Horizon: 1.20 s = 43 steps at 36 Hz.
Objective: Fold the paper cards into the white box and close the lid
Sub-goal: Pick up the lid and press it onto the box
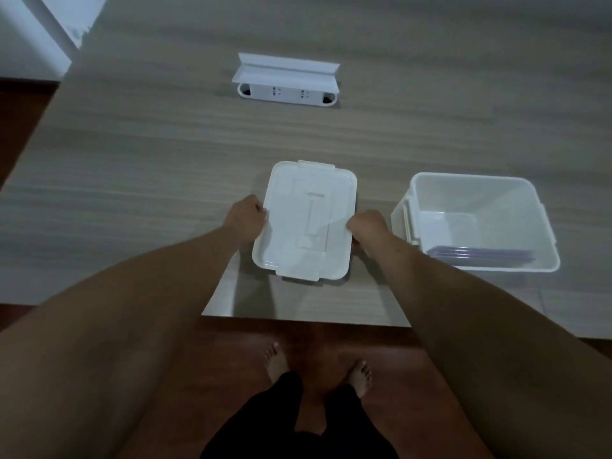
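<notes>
Both hands, left hand (246,216) and right hand (366,226), grip the smooth rounded-rectangle plastic lid (306,220) above the wood-grain tabletop (132,167); the open white box (477,223) holds purple cards (480,252).

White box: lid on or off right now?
Off. White box stands open-topped; both hands hold its lid flat on the table beside it.

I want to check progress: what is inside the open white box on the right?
The open white box holds thin purple-edged cards stacked flat against its near wall. Anything under that stack is hidden.
</notes>
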Available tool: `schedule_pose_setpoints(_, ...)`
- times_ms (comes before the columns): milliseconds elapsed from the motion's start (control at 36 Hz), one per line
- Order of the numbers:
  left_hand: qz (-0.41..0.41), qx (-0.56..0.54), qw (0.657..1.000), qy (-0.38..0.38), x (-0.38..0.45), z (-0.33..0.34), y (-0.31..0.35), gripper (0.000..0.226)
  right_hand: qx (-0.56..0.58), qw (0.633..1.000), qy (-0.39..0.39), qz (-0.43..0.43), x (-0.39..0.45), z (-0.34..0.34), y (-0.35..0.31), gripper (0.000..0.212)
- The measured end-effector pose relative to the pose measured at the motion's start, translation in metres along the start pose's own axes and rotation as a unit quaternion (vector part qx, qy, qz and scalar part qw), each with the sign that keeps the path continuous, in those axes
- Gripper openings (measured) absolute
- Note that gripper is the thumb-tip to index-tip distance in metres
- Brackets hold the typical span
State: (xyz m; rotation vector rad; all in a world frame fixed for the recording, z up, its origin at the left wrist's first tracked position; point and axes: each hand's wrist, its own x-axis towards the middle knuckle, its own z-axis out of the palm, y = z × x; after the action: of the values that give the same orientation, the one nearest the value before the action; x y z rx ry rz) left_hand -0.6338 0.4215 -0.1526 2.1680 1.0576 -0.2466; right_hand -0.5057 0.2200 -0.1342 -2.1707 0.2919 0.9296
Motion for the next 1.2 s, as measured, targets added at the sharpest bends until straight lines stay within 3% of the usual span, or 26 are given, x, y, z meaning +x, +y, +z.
schedule_pose_setpoints(111, -0.019, -0.155, 0.987, 0.036, 0.003, -0.028, 0.024, 0.025, 0.047, 0.999, 0.020, -0.019, -0.011, -0.020, -0.028, 0.026)
schedule_pose_setpoints(195, -0.039, -0.265, 0.962, 0.048, 0.002, -0.050, 0.050, 0.031, 0.072, 0.993, 0.055, -0.072, -0.021, -0.042, -0.056, 0.011)
schedule_pose_setpoints(250, -0.066, -0.328, 0.942, -0.003, -0.001, -0.060, 0.070, 0.037, 0.076, 0.988, 0.095, -0.096, -0.029, -0.059, -0.072, 0.012)
schedule_pose_setpoints(306, -0.077, -0.388, 0.913, -0.102, -0.007, -0.065, 0.087, 0.048, 0.086, 0.981, 0.134, -0.113, -0.036, -0.077, -0.083, 0.012)
schedule_pose_setpoints(362, -0.038, -0.417, 0.893, -0.167, -0.019, -0.066, 0.107, 0.054, 0.112, 0.975, 0.153, -0.120, -0.041, -0.098, -0.091, 0.015)
schedule_pose_setpoints(473, 0.045, -0.357, 0.923, -0.138, -0.034, -0.064, 0.145, 0.055, 0.161, 0.968, 0.139, -0.131, -0.041, -0.138, -0.094, 0.009)
schedule_pose_setpoints(528, 0.082, -0.322, 0.935, -0.125, -0.038, -0.065, 0.161, 0.048, 0.183, 0.969, 0.110, -0.127, -0.043, -0.159, -0.094, 0.017)
schedule_pose_setpoints(640, 0.139, -0.286, 0.942, -0.107, -0.048, -0.071, 0.196, 0.039, 0.187, 0.972, 0.064, -0.127, -0.054, -0.201, -0.091, 0.016)
schedule_pose_setpoints(834, 0.216, -0.176, 0.959, -0.045, -0.062, -0.059, 0.242, 0.038, 0.275, 0.955, 0.017, -0.109, -0.043, -0.276, -0.091, 0.042)
schedule_pose_setpoints(1001, 0.320, -0.077, 0.943, 0.038, -0.083, -0.035, 0.291, 0.025, 0.398, 0.907, -0.104, -0.088, -0.031, -0.329, -0.082, 0.068)
schedule_pose_setpoints(1196, 0.388, 0.015, 0.919, 0.071, -0.096, -0.011, 0.327, 0.019, 0.436, 0.887, -0.137, -0.073, -0.017, -0.374, -0.059, 0.027)
